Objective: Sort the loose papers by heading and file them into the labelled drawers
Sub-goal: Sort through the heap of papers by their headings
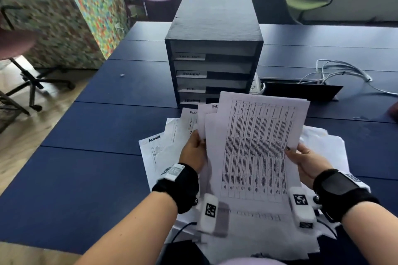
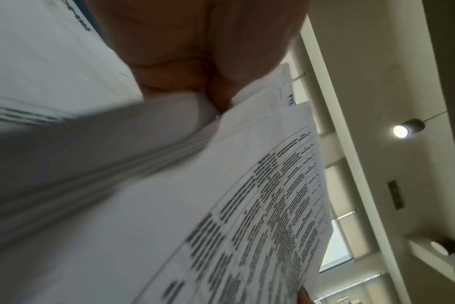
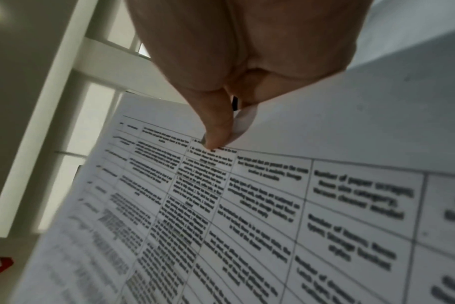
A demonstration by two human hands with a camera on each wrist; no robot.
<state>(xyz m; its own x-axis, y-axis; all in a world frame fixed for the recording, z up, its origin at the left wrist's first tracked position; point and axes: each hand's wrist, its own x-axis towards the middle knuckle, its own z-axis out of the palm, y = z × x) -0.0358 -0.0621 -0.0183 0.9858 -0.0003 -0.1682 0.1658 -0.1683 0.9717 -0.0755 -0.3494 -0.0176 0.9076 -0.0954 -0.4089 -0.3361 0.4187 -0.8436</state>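
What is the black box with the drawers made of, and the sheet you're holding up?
The drawer box looks like stiff board or painted wood: its top is matte and slightly grainy, but I can't be sure which. The sheet with the table is thin white printer paper: it bends where the left hand and right hand hold it.

White printed sheets [image 1: 254, 148], table-covered page on top, fanned and raised off blue table [image 1: 97, 168]; more loose papers [image 1: 157, 148] beneath, some headed ADMIN. Behind: dark four-drawer unit [image 1: 213, 49], upright, white handwritten labels [image 1: 190, 74] on drawer fronts.
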